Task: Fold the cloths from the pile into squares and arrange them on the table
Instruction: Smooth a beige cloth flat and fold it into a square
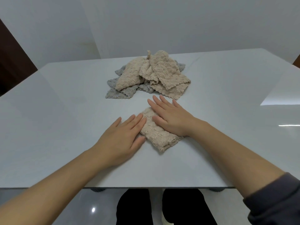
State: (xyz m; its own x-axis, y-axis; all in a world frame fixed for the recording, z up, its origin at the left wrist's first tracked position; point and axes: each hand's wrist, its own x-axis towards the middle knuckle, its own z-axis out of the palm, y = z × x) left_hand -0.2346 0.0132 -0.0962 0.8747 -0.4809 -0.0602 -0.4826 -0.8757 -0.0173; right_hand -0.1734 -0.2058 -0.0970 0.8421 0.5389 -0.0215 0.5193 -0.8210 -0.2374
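Surface: a pale glossy table (56, 111) was seen from above, the near edge towards the person.
Folded cloth: one beige cloth (158, 137) was laid flat near the front centre, already doubled into a compact block, set at a slant to the table edge.
Left hand (121, 140): held flat and open, fingers spread, fingertips resting on the cloth's left edge; nothing was gripped.
Right hand (170, 117): pressed palm-down and open over the cloth's far right part, fingers extended past it onto the table; nothing was clamped.
Pile (149, 75): beige and grey cloths were heaped loosely further back at centre, close behind the right fingertips, not touching the folded one.
Done: one cloth was judged folded or nearly so, being smoothed flat.
Shape check: a true square could not be confirmed, since part was covered by the hands.
Left: the rest of the pile was unfolded; the count could not be told from the overlap.
Arrangement: no other finished squares were seen on the table, so the task was judged early.
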